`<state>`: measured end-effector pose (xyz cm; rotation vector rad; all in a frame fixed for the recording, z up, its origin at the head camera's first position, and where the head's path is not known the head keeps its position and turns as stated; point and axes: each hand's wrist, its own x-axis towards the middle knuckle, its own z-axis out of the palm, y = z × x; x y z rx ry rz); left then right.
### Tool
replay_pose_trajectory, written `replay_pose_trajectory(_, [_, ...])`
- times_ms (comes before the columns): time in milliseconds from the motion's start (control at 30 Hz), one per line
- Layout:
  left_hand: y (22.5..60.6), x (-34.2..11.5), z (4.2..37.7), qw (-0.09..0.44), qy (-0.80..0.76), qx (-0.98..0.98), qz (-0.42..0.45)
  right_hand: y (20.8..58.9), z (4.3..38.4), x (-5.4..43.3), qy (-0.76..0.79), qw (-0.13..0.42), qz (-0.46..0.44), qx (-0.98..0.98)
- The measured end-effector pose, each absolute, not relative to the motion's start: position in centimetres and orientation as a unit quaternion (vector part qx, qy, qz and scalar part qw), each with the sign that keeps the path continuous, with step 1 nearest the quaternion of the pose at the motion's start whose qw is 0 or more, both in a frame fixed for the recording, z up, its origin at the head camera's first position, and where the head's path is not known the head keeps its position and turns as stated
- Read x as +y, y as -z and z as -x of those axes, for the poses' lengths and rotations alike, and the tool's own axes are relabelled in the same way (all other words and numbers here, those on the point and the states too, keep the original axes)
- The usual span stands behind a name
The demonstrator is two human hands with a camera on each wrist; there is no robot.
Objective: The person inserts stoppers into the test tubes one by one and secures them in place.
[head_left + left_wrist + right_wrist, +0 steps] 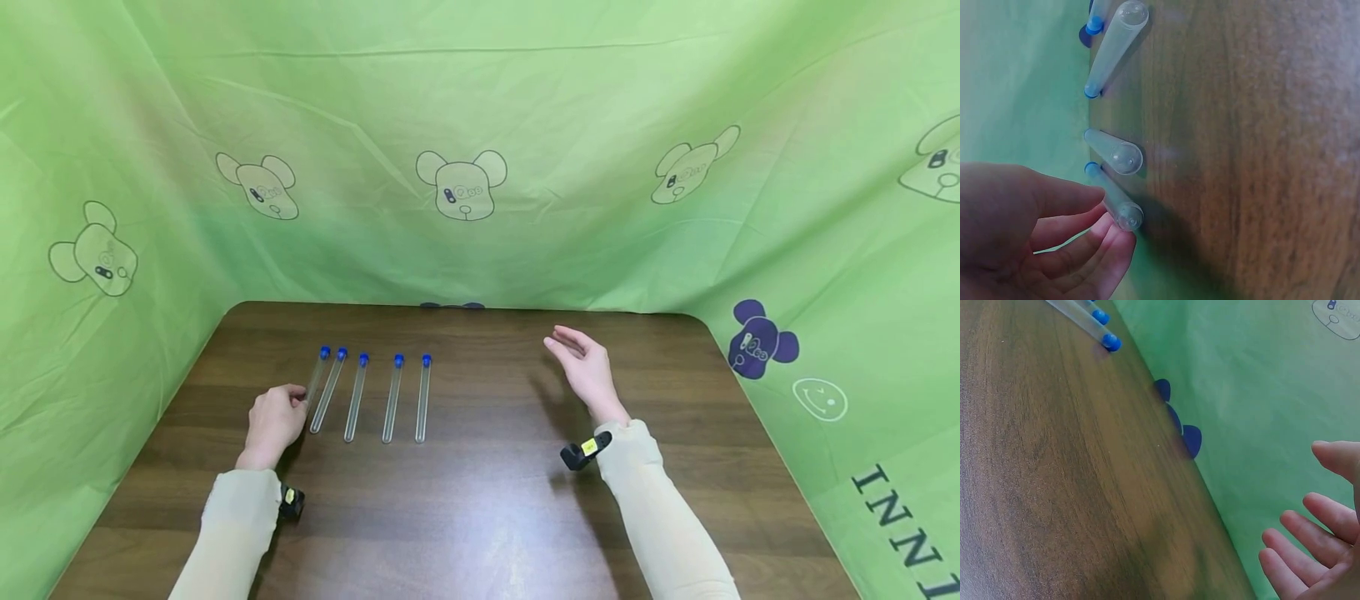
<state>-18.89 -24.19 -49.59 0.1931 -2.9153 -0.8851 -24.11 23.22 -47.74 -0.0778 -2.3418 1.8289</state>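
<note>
My left hand (274,421) pinches the leftmost test tube (317,379), a clear one with a blue cap, at the left of the row. In the left wrist view its thumb and fingers (1079,253) lie around that tube (1116,199) close to its rounded end, the cap pointing away. Just right of it lies another capped test tube (328,392), with several more spaced along the row. Over the right part of the table my right hand (587,371) is raised, fingers loosely extended and holding nothing.
The brown wooden table (480,517) ends at the back against a green printed curtain (465,258), which also hangs along both sides. Other blue-capped tubes (392,400) lie side by side, caps toward the back edge. Each wrist wears a small black camera (585,451).
</note>
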Motion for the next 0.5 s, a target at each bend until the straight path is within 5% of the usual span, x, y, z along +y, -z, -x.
replay_pose_trajectory(500, [49.43, -23.80, 19.27, 0.042, 0.288, -0.955, -0.062, 47.68, 23.85, 23.60, -0.602, 0.082, 0.026, -0.793])
